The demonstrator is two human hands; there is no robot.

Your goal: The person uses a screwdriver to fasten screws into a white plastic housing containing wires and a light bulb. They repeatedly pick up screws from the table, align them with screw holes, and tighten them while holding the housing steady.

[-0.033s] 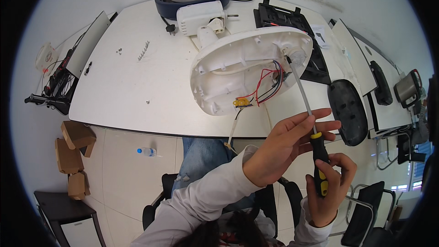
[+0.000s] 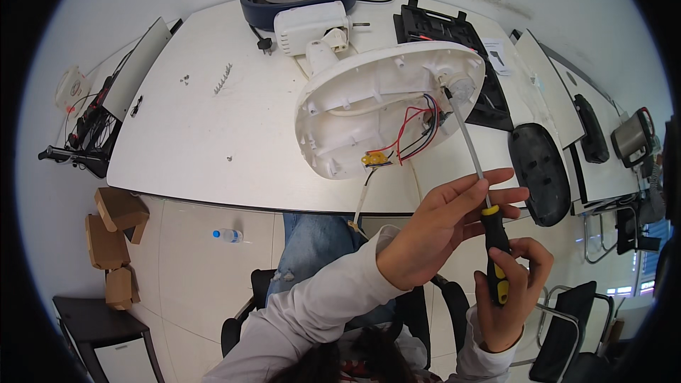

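Observation:
With fingers around its black-and-yellow handle, my right hand [image 2: 516, 289] grips a long screwdriver [image 2: 495, 234]. My left hand [image 2: 438, 230] pinches the shaft between thumb and fingers just above the handle; its other fingers spread to the right. The shaft slants up and left to the right end of a white oval plastic shell [image 2: 323, 131], hollow side facing me. Its tip is beside a round white part [image 2: 462, 87]; whether it sits in a screw is too small to tell. Red and dark wires [image 2: 406, 131] and a yellow part [image 2: 374, 159] hang inside the shell.
Behind the shell lie a white motor housing [image 2: 308, 25] with a shaft and a round dark-blue base [image 2: 248, 8]. A black tool case [image 2: 489, 110] lies beneath its right end. A black oval cover [image 2: 539, 174] is at right, small screws [image 2: 223, 79] at left.

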